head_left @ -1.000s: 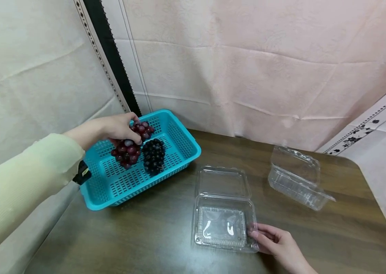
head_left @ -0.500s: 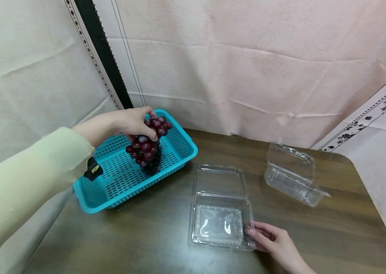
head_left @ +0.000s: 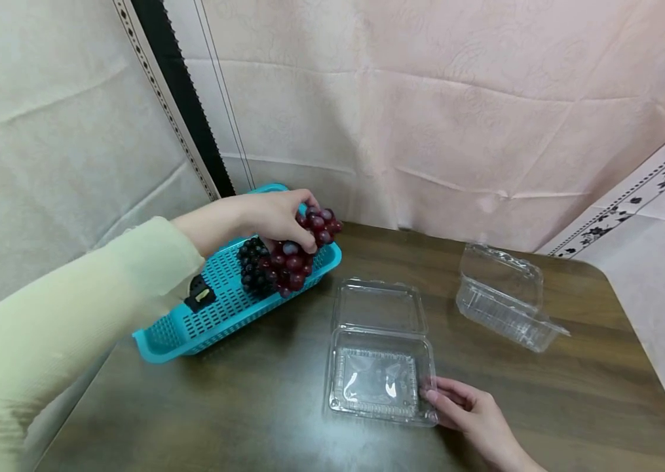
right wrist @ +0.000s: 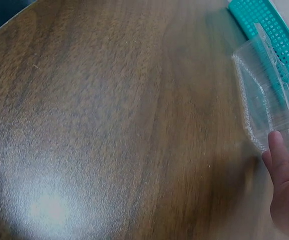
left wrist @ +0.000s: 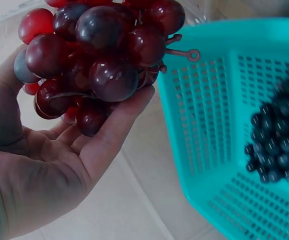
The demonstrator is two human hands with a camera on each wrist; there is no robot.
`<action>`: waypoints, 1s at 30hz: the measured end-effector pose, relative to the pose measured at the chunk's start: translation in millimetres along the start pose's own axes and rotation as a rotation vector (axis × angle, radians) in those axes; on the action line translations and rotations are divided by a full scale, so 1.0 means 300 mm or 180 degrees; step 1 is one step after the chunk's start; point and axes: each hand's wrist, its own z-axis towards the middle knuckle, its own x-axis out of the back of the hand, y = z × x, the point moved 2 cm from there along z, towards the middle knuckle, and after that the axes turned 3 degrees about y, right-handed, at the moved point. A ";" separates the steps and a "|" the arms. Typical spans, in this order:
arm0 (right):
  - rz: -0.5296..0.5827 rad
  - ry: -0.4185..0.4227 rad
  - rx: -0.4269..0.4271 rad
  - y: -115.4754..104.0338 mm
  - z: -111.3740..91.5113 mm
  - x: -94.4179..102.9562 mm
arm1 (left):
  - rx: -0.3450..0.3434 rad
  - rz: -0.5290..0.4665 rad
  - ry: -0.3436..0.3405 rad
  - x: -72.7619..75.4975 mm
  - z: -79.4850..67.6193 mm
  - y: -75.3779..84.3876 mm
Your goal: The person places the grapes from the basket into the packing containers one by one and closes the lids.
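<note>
My left hand (head_left: 273,216) grips a bunch of red grapes (head_left: 292,267), held above the right end of the turquoise basket (head_left: 181,334). In the left wrist view the grapes (left wrist: 102,65) sit between thumb and fingers, with small stem ends poking out. A bunch of black grapes (head_left: 254,265) lies inside the basket, partly covered by the red one. With its thumb and fingers my right hand (head_left: 476,416) pinches the right side of a clear plastic clamshell box (head_left: 382,332). The box lies on the table, lid folded back away from me; its near wall (right wrist: 254,107) shows in the right wrist view.
Another clear clamshell box (head_left: 500,311) stands at the right rear, lid raised. Everything rests on a brown wooden table (head_left: 238,406). Pale cloth curtains (head_left: 438,118) close off the back and both sides.
My left hand has carried the red grapes rightward across the basket, past the black grapes, to its right end. My right hand keeps its hold on the box.
</note>
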 end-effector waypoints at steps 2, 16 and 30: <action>0.0019 -0.0004 0.0020 0.001 -0.001 -0.003 | -0.0031 -0.0024 -0.0045 -0.026 0.009 0.021; 0.0051 0.0051 0.0043 0.011 -0.001 -0.006 | -0.0199 -0.0142 -0.0388 -0.187 0.047 0.107; 0.0181 0.0121 -0.0040 0.012 0.001 -0.009 | -0.0530 -0.0144 -0.0724 -0.370 0.068 0.131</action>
